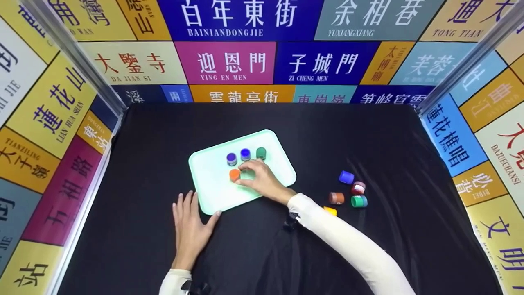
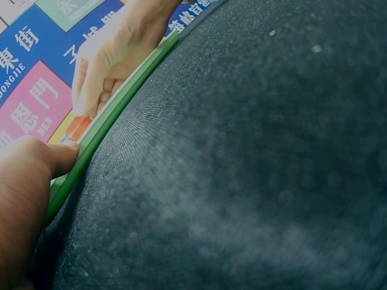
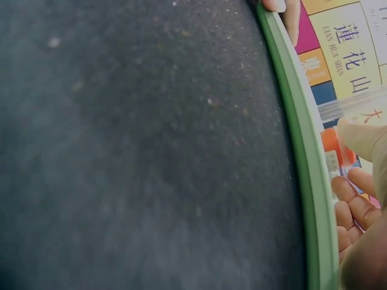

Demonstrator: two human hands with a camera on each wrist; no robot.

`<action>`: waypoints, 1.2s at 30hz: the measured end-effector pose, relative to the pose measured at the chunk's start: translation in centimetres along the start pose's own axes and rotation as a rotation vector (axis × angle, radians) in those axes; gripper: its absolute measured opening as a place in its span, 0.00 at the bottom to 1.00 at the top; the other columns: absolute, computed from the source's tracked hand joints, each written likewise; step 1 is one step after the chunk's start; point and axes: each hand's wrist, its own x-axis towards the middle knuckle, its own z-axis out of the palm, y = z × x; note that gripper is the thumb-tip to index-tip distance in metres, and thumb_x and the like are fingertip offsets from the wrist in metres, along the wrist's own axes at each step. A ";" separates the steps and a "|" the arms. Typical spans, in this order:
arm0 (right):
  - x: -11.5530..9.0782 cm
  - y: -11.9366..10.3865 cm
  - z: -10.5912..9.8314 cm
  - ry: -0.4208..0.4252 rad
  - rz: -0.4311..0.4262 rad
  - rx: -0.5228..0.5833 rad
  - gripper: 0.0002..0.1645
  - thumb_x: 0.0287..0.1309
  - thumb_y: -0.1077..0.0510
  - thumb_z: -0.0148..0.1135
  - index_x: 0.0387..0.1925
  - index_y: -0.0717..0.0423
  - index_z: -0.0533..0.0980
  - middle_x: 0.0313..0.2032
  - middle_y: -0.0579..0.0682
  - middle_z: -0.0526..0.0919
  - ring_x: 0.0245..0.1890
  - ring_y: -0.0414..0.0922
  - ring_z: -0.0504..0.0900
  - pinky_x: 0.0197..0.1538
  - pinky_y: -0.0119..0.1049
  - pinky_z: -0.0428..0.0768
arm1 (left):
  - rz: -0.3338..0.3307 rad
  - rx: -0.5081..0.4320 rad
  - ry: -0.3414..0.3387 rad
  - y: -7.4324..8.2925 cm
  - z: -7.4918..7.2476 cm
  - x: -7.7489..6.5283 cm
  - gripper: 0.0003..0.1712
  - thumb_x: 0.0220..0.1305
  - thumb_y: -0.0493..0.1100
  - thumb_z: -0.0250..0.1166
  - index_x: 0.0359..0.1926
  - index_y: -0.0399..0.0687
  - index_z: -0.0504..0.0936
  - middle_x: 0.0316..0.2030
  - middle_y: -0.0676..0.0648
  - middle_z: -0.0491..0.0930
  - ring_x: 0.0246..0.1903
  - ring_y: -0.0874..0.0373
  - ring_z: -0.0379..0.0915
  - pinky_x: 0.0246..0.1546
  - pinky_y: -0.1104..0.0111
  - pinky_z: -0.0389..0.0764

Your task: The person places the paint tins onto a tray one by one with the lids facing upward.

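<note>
My right hand (image 1: 262,178) pinches an orange-lidded paint jar (image 1: 234,175) between thumb and fingers, over the middle of the pale green tray (image 1: 245,196). The right wrist view shows the orange lid (image 3: 331,139) and a white label beside the thumb. Behind it on the tray, a purple jar (image 1: 231,159), a blue jar (image 1: 245,154) and a dark green jar (image 1: 261,153) stand in a row. My left hand (image 1: 190,225) lies at the tray's near left corner, fingers extended. In the left wrist view its thumb (image 2: 63,156) rests on the green rim.
Right of the tray, several jars lie on the black cloth (image 1: 368,139): a blue-violet one (image 1: 346,177), a red one (image 1: 358,188), a brown one (image 1: 336,198) and a green one (image 1: 359,201). A yellow one (image 1: 330,211) is partly hidden by the right sleeve. Printed panels wall the table.
</note>
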 end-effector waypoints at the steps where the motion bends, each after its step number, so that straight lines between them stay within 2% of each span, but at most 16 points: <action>1: -0.2 0.0 -0.3 0.006 -0.002 0.006 0.25 0.61 0.54 0.84 0.55 0.62 0.87 0.51 0.55 0.89 0.55 0.54 0.81 0.64 0.45 0.78 | -0.001 -0.002 -0.003 0.0 0.0 0.0 0.55 0.67 0.61 0.79 0.80 0.32 0.68 0.81 0.30 0.63 0.84 0.29 0.47 0.85 0.37 0.39; 9: -1.6 0.0 -3.1 0.016 -0.020 -0.012 0.29 0.57 0.54 0.87 0.55 0.65 0.85 0.53 0.56 0.89 0.54 0.57 0.80 0.60 0.51 0.81 | -0.015 -0.004 -0.008 0.1 0.0 0.0 0.55 0.66 0.59 0.79 0.81 0.33 0.67 0.81 0.31 0.63 0.84 0.29 0.47 0.85 0.38 0.38; 17: -3.6 -0.4 -6.2 0.029 -0.029 -0.047 0.24 0.60 0.60 0.83 0.56 0.64 0.85 0.54 0.54 0.89 0.57 0.56 0.80 0.60 0.54 0.82 | -0.007 -0.008 -0.002 0.1 0.0 0.0 0.55 0.66 0.59 0.80 0.80 0.31 0.68 0.81 0.30 0.63 0.84 0.28 0.47 0.85 0.38 0.39; 20: -4.4 -0.4 -7.4 0.037 -0.040 -0.052 0.24 0.60 0.60 0.83 0.56 0.61 0.86 0.54 0.54 0.89 0.57 0.55 0.81 0.60 0.56 0.83 | -0.005 -0.006 -0.004 0.1 0.0 0.0 0.55 0.66 0.59 0.80 0.80 0.31 0.68 0.81 0.30 0.63 0.84 0.28 0.47 0.85 0.37 0.39; 27: -6.3 -0.3 -9.7 0.058 -0.058 -0.081 0.24 0.60 0.59 0.85 0.56 0.54 0.87 0.55 0.48 0.90 0.56 0.50 0.81 0.58 0.46 0.81 | -0.008 -0.010 -0.008 0.1 0.0 0.0 0.56 0.66 0.60 0.80 0.81 0.32 0.67 0.81 0.29 0.62 0.84 0.28 0.46 0.85 0.37 0.39; 36: -8.6 0.1 -12.1 0.086 -0.053 -0.107 0.25 0.59 0.60 0.85 0.57 0.54 0.87 0.57 0.49 0.88 0.59 0.50 0.80 0.64 0.41 0.80 | -0.003 -0.013 0.002 0.1 0.1 0.0 0.55 0.66 0.59 0.80 0.80 0.31 0.68 0.81 0.30 0.63 0.84 0.27 0.47 0.85 0.37 0.38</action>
